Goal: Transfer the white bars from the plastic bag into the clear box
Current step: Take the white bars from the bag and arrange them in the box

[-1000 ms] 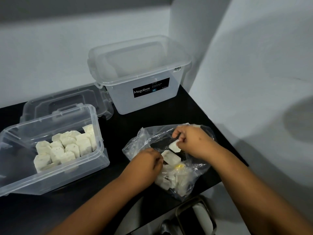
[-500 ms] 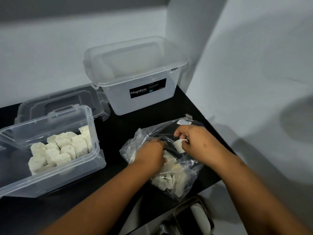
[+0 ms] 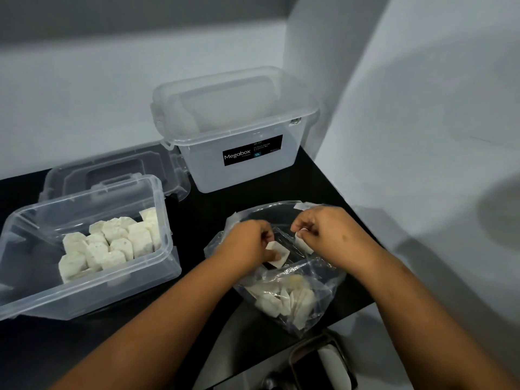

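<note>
A clear plastic bag (image 3: 323, 280) lies open on the black counter at centre right, with several white bars (image 3: 281, 301) heaped in its near end. My left hand (image 3: 247, 244) is inside the bag's mouth and grips one white bar (image 3: 277, 254). My right hand (image 3: 320, 229) is at the bag's far side and pinches another white bar (image 3: 302, 243). The clear box (image 3: 168, 249) stands open at the left, with several white bars (image 3: 112, 243) packed upright along its right half.
A closed translucent Megabox tub (image 3: 239, 136) stands at the back against the wall. A clear lid (image 3: 118, 170) lies behind the open box. The counter's right edge runs just past the bag; a dark-rimmed object (image 3: 323, 364) sits below the front edge.
My left hand has gone from resting on the bag's heap to gripping a white bar and lifting it clear. My right hand has kept its bar and moved little.
</note>
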Motion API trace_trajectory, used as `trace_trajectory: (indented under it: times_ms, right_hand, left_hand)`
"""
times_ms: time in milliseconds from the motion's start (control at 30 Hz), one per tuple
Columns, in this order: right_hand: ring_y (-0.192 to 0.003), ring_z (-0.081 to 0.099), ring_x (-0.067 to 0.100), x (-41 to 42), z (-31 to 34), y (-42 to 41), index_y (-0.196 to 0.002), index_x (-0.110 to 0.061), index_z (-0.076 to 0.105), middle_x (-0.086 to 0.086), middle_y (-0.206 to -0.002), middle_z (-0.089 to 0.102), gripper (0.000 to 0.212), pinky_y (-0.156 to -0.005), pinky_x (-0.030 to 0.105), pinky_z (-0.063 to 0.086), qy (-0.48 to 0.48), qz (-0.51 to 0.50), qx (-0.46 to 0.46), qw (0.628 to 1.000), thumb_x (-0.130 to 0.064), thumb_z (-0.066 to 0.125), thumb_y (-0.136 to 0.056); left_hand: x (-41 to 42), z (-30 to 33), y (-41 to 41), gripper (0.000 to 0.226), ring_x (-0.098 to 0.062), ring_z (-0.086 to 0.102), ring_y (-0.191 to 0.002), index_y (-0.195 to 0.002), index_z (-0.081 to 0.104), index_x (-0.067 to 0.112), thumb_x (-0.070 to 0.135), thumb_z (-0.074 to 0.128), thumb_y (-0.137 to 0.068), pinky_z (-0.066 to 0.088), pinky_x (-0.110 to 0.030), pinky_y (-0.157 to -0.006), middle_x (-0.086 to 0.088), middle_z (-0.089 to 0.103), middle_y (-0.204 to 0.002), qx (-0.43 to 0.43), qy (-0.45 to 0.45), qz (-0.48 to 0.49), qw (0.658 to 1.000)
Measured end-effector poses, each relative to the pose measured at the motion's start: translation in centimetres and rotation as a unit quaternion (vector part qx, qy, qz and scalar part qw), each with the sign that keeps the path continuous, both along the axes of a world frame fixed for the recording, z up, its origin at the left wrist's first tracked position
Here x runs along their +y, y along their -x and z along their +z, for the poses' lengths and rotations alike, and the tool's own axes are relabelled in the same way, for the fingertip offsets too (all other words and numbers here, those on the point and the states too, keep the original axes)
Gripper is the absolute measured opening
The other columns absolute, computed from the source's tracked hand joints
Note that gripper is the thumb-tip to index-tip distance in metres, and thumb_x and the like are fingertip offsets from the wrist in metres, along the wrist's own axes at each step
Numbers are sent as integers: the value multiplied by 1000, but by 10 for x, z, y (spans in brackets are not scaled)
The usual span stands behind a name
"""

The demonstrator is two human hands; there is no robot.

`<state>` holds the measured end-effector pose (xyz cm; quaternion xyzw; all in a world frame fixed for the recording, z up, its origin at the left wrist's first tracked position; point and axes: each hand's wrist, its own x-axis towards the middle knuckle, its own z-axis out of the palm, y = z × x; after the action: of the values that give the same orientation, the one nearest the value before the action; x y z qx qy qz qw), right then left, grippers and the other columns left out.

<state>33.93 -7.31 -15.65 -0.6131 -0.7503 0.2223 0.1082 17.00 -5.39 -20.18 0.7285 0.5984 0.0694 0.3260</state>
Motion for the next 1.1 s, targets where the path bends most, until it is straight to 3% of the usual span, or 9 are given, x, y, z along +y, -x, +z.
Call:
trace_trajectory:
  times_ms: [167,300,433,500,600,733,933,1033,1100]
  right_hand:
    - [-68,55,-7,10,23,4,-99,-27,73,-12,-92,70,14,-63,5,36,-3,38,4,999,-21,67,-89]
    - [-62,57,-12,18,53,17,-92,-29,74,-20,-64,60,10,-57,6,38,-19,56,42,997,-22,72,-84]
    - [-60,53,-18,28,81,45,-92,-27,74,-28,-55,59,12,-57,2,37,-27,109,64,992,-19,74,-83]
    - [-59,55,-14,34,92,62,-92,-28,74,-33,-57,59,13,-56,4,38,-31,132,73,988,-20,74,-82]
    - [-65,58,-8,42,102,94,-95,-28,74,-21,-73,66,17,-62,5,43,-38,159,79,983,-18,76,-81]
    - [-66,56,-5,49,106,143,-102,-24,72,-14,-82,64,25,-72,16,48,-39,187,82,978,-15,77,-79]
    - [-68,56,3,54,99,216,-108,-16,67,-3,-86,64,33,-73,25,51,-30,232,83,969,-11,78,-77]
    - [-69,58,6,57,88,247,-100,-13,71,-1,-82,65,24,-68,19,49,-33,249,61,966,-12,78,-77]
    - [-76,64,10,60,76,266,-95,-13,73,-2,-84,69,18,-72,24,53,-12,255,32,966,-14,78,-78]
  left_hand:
    - [-3,44,19,23,-7,55,-69,-79,62,25,34,81,-72,42,-18,-62,7,60,-76,-18,-51,-1,999]
    - [-5,78,45,22,-10,63,-68,-80,68,23,39,80,-72,49,-25,-64,6,67,-73,-47,-72,23,996]
    - [-5,111,77,18,-7,61,-63,-86,72,21,37,75,-79,48,-25,-63,9,65,-69,-43,-91,24,995]
    - [-3,125,95,15,-10,64,-64,-90,72,20,33,71,-84,53,-27,-63,7,68,-71,-41,-98,31,994]
    - [-4,142,130,13,-11,68,-69,-94,70,20,30,60,-93,54,-21,-53,2,70,-79,-28,-96,43,994]
    - [-8,152,178,20,-12,69,-73,-102,67,18,29,51,-98,60,-40,-72,-1,71,-86,-13,-82,54,995]
    - [-13,149,242,10,-2,67,-63,-94,72,22,25,64,-91,56,-20,-64,7,71,-77,21,-110,101,989]
    - [-15,139,265,1,-3,67,-62,-84,71,23,24,71,-85,56,-24,-67,9,70,-74,48,-115,123,985]
    - [-17,130,279,4,-7,68,-69,-87,72,20,22,72,-84,58,-30,-75,7,70,-78,69,-111,120,984]
